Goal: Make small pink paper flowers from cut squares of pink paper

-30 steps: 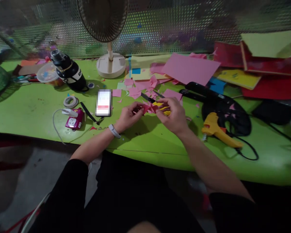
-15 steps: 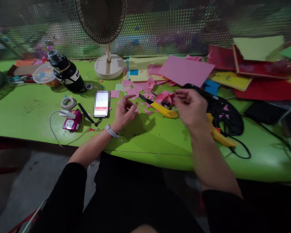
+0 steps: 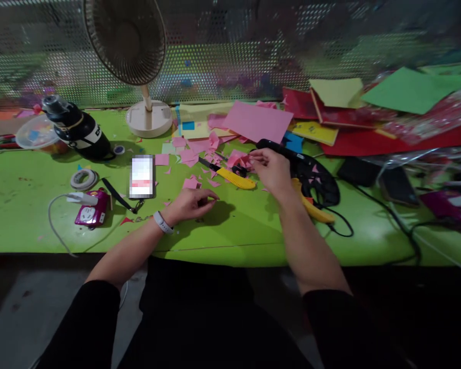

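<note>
My left hand [image 3: 194, 205] hovers low over the green table [image 3: 230, 225], palm down, thumb and fingers drawn together; whether it pinches something small is hard to see. My right hand [image 3: 269, 169] is at the right edge of a pile of pink paper scraps [image 3: 190, 155], its fingertips closed by a crumpled pink piece [image 3: 238, 158]. What they grip cannot be made out. Between the hands lies a yellow cutter knife [image 3: 236, 179] with its blade pointing left. Dark scissors handles [image 3: 238, 170] show partly among the scraps.
Behind stand a fan [image 3: 149, 119] and a black bottle [image 3: 82, 134]. A lit phone [image 3: 142, 177], tape roll [image 3: 83, 179] and purple power adapter [image 3: 92, 209] lie left. Coloured paper sheets [image 3: 259, 120], a black neck-shaped object [image 3: 318, 179] and cables are right.
The view has swung right, so the table's things appear further left. My left hand has come down and nearer the table's front edge, its fingers now closer together. My right hand stays by the scraps.
</note>
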Demonstrator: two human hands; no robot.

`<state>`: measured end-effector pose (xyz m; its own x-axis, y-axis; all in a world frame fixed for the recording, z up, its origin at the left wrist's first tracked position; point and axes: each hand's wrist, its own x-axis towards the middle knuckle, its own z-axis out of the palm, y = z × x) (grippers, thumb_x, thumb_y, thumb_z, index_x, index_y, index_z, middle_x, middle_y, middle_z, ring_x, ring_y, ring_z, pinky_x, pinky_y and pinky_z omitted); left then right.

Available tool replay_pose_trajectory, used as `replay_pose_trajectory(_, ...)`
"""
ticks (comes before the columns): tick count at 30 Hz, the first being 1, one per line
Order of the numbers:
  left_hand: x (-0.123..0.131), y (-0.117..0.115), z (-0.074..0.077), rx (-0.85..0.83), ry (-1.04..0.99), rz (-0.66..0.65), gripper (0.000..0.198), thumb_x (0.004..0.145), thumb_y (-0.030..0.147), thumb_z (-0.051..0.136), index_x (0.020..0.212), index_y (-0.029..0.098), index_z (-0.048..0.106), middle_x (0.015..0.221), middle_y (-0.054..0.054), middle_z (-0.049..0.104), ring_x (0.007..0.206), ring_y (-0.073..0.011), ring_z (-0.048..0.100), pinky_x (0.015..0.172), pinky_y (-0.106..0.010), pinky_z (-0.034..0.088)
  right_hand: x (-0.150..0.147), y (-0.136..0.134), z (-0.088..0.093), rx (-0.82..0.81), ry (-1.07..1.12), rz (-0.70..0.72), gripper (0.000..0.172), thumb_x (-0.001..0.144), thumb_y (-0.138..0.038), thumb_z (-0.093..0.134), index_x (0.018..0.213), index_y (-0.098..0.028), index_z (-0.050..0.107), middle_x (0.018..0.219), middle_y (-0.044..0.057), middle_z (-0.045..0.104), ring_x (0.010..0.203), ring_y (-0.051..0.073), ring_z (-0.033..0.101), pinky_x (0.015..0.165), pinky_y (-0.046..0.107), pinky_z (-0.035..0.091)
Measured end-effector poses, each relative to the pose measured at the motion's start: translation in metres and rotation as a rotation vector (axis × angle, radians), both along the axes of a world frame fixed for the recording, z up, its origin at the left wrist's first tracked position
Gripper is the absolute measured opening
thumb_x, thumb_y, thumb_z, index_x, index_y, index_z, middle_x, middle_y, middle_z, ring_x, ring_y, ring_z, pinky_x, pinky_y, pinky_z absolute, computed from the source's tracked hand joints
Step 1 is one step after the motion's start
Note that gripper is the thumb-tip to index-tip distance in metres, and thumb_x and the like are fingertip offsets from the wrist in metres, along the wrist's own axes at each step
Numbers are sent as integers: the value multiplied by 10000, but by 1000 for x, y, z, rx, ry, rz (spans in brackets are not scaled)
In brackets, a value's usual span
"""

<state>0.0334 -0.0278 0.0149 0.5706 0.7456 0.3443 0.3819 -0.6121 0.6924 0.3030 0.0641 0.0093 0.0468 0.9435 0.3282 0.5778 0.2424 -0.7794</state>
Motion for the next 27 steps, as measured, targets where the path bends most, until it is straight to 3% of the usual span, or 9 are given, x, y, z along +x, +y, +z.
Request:
replay_pose_trajectory(5,1,0,0,54,152,-158,257,961,302,538,1058,162,729,925,-81,790,718,-137,710,699,-273,545,-3,4,-9,-24,6,-2,160,822,-156,633,953,-196,716,915,83,773,828,247,749,813,445,619)
replay_pose_trajectory(9,2,-1,-4,66,230,-143,267,974,308,529,1088,177,732,955,-68,799,737,-144,724,727,-281,544,-13,5,-13,-138,41,14,137,811,-154,636,921,-190,709,930,93,781,851,251,756,826,444,615)
replay_pose_trajectory(14,2,-1,-6,87,268,-164,248,956,271,547,1096,172,727,1021,-69,797,821,-164,742,728,-267,526,-29,9,-3,-172,9,50,152,804,-159,650,933,-173,729,915,94,784,809,244,755,795,418,606)
replay_pose_trajectory(19,4,-2,-8,109,308,-165,244,942,252,569,1117,183,724,1018,-53,797,814,-163,738,679,-258,492,-65,37,4,-155,-46,96,143,811,-124,643,919,-173,723,885,70,778,791,232,743,789,393,596)
replay_pose_trajectory(24,6,-2,-10,129,327,-182,239,962,276,548,1099,195,727,1008,-42,799,799,-156,735,651,-260,473,-101,68,5,-122,-120,98,198,849,-101,599,996,-181,706,1031,83,779,910,211,733,873,373,580)
replay_pose_trajectory(27,6,-2,-9,144,331,-191,241,964,278,543,1095,194,728,977,-41,801,772,-155,732,625,-266,466,-109,66,7,-85,-148,110,291,881,-132,593,1154,-187,676,1167,90,753,980,204,701,929,384,552)
